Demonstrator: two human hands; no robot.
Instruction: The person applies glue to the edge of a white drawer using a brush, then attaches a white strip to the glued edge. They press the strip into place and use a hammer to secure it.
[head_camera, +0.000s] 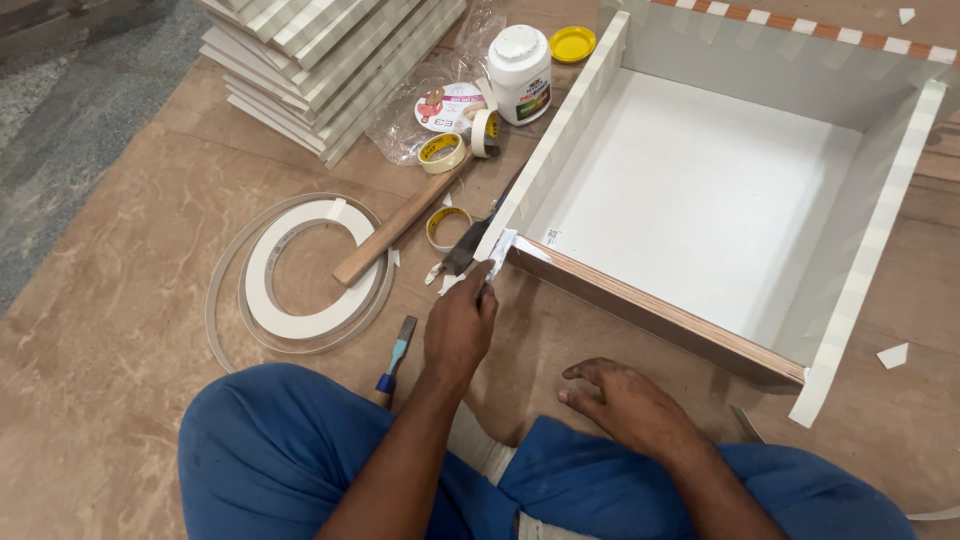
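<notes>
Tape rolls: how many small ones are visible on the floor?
3: one flat and one upright near the bottle; one beside the hammer. Others may be hidden.

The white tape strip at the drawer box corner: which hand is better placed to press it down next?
Left, probably. The left hand already pinches the white tape strip at the drawer box near corner. The right hand rests open on the floor, apart from the box.

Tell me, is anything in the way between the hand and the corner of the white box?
Nothing visible. The left hand already touches the strip of tape at the box corner. The right hand rests on the floor, apart.
</notes>
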